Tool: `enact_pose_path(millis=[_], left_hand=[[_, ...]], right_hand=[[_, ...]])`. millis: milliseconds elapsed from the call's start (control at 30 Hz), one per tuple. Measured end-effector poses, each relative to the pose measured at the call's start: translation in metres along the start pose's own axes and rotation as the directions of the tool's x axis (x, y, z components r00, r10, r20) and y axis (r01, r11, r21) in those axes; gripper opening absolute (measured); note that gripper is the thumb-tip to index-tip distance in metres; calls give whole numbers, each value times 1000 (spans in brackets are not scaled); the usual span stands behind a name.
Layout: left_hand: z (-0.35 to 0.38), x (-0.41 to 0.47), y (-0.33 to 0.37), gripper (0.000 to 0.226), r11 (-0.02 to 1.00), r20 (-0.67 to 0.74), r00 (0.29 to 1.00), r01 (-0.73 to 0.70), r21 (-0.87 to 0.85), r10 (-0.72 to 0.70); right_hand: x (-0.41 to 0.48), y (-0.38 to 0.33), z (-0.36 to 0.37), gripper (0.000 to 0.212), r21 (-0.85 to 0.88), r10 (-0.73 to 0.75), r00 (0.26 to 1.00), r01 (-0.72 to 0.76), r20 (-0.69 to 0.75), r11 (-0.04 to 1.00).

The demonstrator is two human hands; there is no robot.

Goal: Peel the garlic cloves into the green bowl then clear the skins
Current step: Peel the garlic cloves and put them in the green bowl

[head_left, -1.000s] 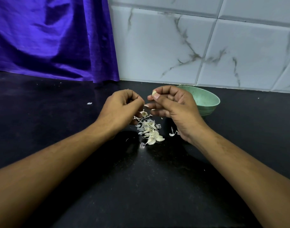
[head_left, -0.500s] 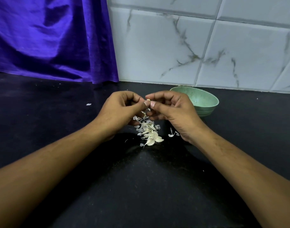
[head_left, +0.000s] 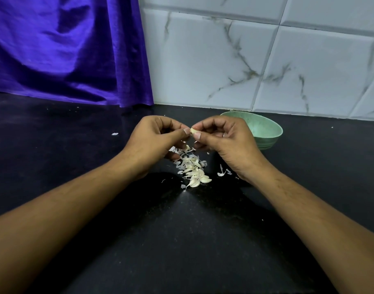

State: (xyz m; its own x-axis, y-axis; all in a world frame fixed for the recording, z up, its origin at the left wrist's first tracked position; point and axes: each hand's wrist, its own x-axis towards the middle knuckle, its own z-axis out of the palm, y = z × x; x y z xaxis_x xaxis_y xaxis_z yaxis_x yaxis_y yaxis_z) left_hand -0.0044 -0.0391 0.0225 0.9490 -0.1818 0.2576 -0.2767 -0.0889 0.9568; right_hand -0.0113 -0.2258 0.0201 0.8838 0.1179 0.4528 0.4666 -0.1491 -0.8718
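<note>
A single pale garlic clove [head_left: 193,130] is pinched between the fingertips of both hands, above the black counter. My left hand [head_left: 154,141] grips it from the left, my right hand [head_left: 224,143] from the right. Below the hands lies a heap of garlic cloves and papery skins [head_left: 193,169]. The green bowl [head_left: 264,129] stands just behind and to the right of my right hand, partly hidden by it; its inside is hard to see.
Loose skin scraps [head_left: 223,171] lie beside my right wrist and one flake [head_left: 114,134] sits farther left on the counter [head_left: 182,240]. A purple cloth [head_left: 65,49] hangs at the back left. A white marbled tile wall [head_left: 256,60] rises close behind the bowl.
My right hand carried the clove leftward and my left hand came up to meet it; both now pinch the clove together. The heap and bowl stayed put.
</note>
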Motion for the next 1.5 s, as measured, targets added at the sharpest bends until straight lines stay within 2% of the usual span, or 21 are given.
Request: enact_pose_path(millis=[300, 1500], left_hand=[[0, -1, 2, 14, 997, -14, 998, 65, -49, -66], [7, -6, 6, 8, 994, -83, 996, 36, -101, -44]], right_hand=[[1, 4, 1, 12, 20, -39, 999, 38, 34, 999], [-5, -4, 5, 10, 68, 31, 999, -28, -43, 997]])
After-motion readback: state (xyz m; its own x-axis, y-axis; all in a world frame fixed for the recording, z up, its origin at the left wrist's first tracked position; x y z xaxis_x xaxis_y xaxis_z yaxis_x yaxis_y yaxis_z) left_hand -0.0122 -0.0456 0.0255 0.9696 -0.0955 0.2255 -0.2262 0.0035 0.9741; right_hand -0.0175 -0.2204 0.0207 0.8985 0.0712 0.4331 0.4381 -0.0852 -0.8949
